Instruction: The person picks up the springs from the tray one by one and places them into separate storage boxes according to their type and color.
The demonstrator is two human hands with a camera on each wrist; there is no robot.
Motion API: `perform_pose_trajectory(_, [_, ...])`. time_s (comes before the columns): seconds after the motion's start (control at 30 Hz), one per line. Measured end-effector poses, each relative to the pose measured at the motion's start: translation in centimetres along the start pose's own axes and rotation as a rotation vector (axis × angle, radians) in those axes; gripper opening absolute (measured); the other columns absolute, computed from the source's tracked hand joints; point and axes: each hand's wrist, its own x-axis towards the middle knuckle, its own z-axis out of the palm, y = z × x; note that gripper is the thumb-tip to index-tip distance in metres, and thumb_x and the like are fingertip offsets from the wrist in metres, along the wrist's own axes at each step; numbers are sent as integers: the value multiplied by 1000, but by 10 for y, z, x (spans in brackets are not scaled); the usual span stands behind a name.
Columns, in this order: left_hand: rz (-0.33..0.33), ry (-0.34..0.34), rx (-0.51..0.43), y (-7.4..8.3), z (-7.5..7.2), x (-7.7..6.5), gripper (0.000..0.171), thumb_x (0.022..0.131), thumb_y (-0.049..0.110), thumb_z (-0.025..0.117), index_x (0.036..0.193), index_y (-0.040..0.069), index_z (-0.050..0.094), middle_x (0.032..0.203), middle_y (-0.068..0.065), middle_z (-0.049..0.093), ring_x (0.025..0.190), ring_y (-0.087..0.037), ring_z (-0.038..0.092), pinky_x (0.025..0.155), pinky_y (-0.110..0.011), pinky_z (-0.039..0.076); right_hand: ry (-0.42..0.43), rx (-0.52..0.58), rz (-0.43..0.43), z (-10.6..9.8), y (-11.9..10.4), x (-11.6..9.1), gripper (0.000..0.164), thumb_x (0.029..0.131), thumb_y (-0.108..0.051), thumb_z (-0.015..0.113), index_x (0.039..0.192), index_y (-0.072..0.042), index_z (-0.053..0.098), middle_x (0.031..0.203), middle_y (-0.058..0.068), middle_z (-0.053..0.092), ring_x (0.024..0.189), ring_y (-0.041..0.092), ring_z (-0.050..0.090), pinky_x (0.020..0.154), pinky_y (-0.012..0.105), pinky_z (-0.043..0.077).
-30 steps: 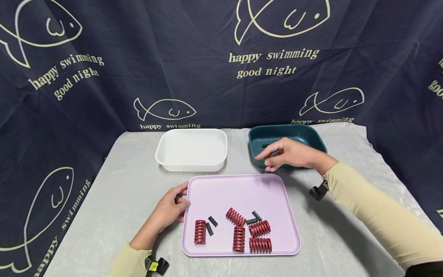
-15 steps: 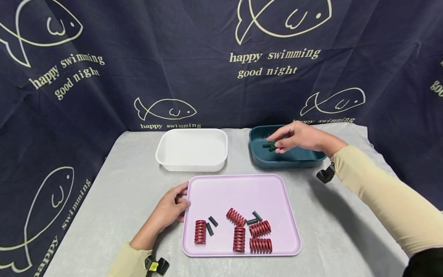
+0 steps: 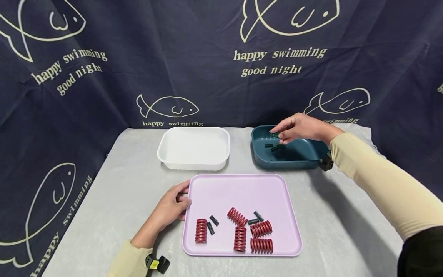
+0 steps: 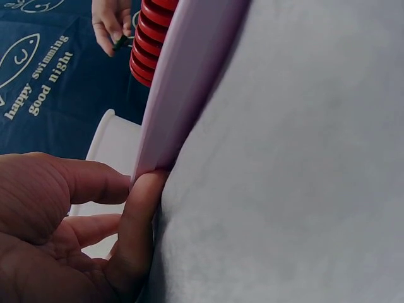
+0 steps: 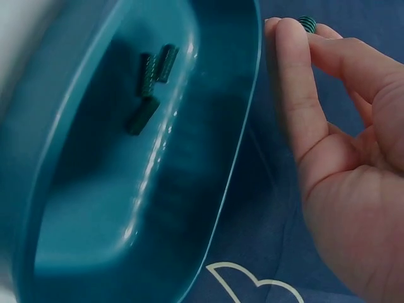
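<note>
We find the right hand [image 3: 304, 127] farther back over the teal bin [image 3: 287, 164] than half a second ago; the left hand [image 3: 169, 207], the tray [image 3: 238, 188] and its contents keep their arrangement, though the head view shifts slightly.

Behind the table [image 3: 128, 173] hangs a curtain [image 3: 207, 77]. On the near part of the table lies the tray, its left rim gripped by the left hand; should that hand tug or lift, we judge the loose contents could slide or roll. Far left stands the white bin [image 3: 194, 167], apart from the tray. Far right stands the teal bin, and a brush from the right wrist could nudge it askew. Five red springs [image 3: 240, 239] lie on the tray's near half; round and apparently heavy, they seem likely to roll on a tilt. Four green springs [image 3: 214, 220] lie close to them, two left, two right, so coils could snag. Three more we see inside the teal bin. Smallest comes the held spring [image 5: 307, 24], another green one, pinched at the right hand's fingertips above that bin: with so little gripped, it could pop loose, and a slip near the far rim could drop it behind.
</note>
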Motion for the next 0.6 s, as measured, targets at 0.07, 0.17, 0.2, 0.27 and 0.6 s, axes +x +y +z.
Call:
perform_pose_trajectory(0.07, [-5,-1,-8,0,0,0,65,93,-9,64,153,6,48,130,-17,51,95,-24,62,51,-42,62,-5,-11,1,-1,2,3,34,97,4,65,130,8,66,105,15,72,93,24,73,84,38,64])
perform_pose_trajectory(0.17, [-2,-1,-10,-1,0,1,65,92,-9,64,153,6,48,130,-17,51,95,-23,62,51,-41,62,-2,-18,18,-4,6,8,34,97,6,65,130,9,66,104,16,72,92,24,73,84,40,64])
perform_pose_trajectory(0.2, [0,-1,-10,-1,0,1,64,92,-9,64,153,6,48,129,-17,51,94,-23,62,51,-41,62,-2,-16,28,-5,7,10,34,96,6,65,130,10,65,103,16,72,92,24,73,85,41,64])
perform_pose_trajectory(0.27, [5,-1,-8,-1,0,1,64,92,-9,63,153,6,48,129,-17,51,94,-23,62,50,-40,62,-6,-20,41,-6,9,12,34,96,7,64,130,10,65,104,18,72,92,24,73,86,43,63])
perform_pose_trajectory(0.6, [16,-2,-12,0,-1,1,63,93,-9,62,152,6,49,129,-17,51,94,-23,62,50,-39,62,-76,-75,108,-5,22,26,34,97,9,62,131,12,63,116,23,69,91,25,73,83,41,64])
